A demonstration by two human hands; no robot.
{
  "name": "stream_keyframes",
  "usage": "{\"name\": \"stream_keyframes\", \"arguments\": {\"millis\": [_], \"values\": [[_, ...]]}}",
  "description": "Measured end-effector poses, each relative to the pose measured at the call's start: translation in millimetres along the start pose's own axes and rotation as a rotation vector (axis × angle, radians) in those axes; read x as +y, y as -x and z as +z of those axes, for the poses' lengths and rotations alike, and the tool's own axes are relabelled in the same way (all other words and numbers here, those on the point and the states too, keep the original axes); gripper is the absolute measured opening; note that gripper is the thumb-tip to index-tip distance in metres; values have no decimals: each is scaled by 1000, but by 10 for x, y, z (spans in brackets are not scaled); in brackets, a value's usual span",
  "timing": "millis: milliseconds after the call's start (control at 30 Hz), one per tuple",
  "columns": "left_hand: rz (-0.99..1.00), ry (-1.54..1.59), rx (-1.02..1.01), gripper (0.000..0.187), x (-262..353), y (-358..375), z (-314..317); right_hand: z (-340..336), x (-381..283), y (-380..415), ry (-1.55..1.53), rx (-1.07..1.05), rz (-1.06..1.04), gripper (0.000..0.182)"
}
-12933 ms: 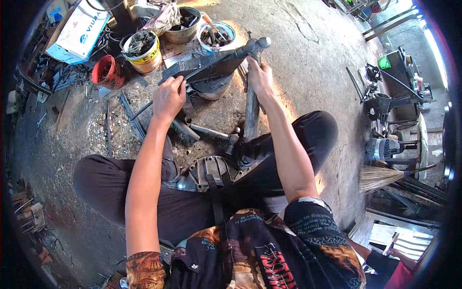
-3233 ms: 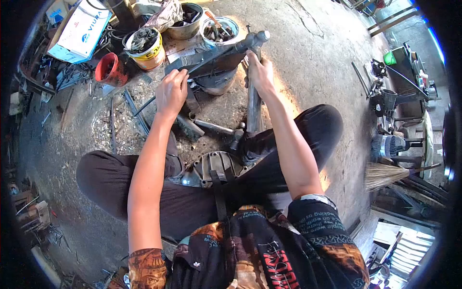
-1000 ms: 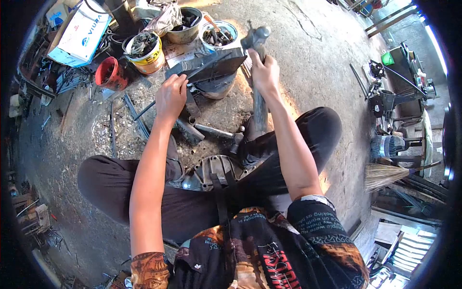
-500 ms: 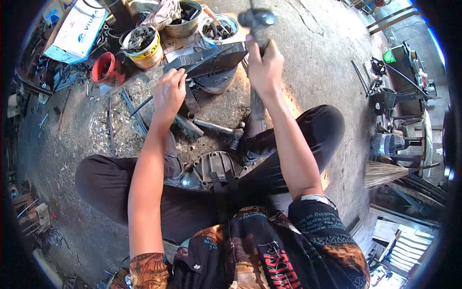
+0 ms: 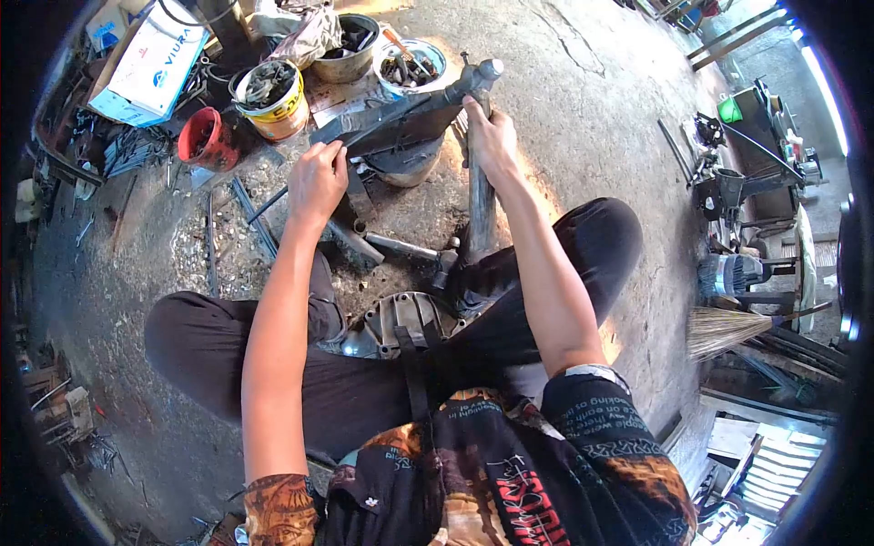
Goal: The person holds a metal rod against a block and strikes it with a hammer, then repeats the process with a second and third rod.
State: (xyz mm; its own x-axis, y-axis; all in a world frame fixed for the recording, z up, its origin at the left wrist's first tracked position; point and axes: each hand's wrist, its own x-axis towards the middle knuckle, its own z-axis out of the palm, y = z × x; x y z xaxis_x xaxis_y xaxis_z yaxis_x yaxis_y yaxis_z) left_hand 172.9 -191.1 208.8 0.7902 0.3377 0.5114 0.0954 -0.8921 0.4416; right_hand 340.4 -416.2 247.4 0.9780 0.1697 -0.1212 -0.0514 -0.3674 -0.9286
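Note:
My left hand [image 5: 317,182] is closed around a thin dark metal rod [image 5: 268,206], which slants across the top of a dark anvil block [image 5: 401,138]. One end of the rod sticks out below the hand, toward the floor on the left. In my right hand [image 5: 492,138] is a hammer [image 5: 481,205], gripped close under its head with the long thick handle hanging down past the hand. The hammer head overlaps the far right end of the anvil, where it hides the rod's tip. Another hammer [image 5: 444,264] lies on the floor between my legs.
Beyond the anvil stand a yellow bucket [image 5: 289,116], a white bucket [image 5: 428,55] and a red pail [image 5: 208,138]. A ribbed metal casing [image 5: 401,320] lies by my crossed legs. A straw broom [image 5: 728,332] and assorted scrap are at the right.
The hammer in my right hand has come down from above the anvil to its right end. My left hand still holds the rod, in nearly the same place.

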Motion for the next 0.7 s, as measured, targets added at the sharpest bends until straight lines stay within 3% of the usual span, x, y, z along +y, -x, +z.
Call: {"name": "stream_keyframes", "arguments": {"millis": [67,100,233,333,467,500,600,667,700], "values": [[37,2,29,17,-9,0,-7,20,-57,27,284,155,-135,53],[70,9,55,16,1,-1,-6,26,-114,74,282,177,-175,55],[90,17,2,14,83,-41,-70,6,-463,354,287,167,-312,55],[113,-20,57,12,47,-30,10,200,-181,276,390,101,-286,57],[84,-20,59,12,-15,-6,5,69,-557,476,289,33,-236,53],[103,-19,76,12,6,-23,-6,63,-548,462,227,116,-399,46],[112,-18,86,12,-67,-5,86,1,-843,667,-44,153,-479,39],[241,-18,244,13,-132,40,188,108,-536,509,122,259,-605,43],[132,-32,78,14,-57,24,75,85,-504,472,363,54,-350,48]]}}
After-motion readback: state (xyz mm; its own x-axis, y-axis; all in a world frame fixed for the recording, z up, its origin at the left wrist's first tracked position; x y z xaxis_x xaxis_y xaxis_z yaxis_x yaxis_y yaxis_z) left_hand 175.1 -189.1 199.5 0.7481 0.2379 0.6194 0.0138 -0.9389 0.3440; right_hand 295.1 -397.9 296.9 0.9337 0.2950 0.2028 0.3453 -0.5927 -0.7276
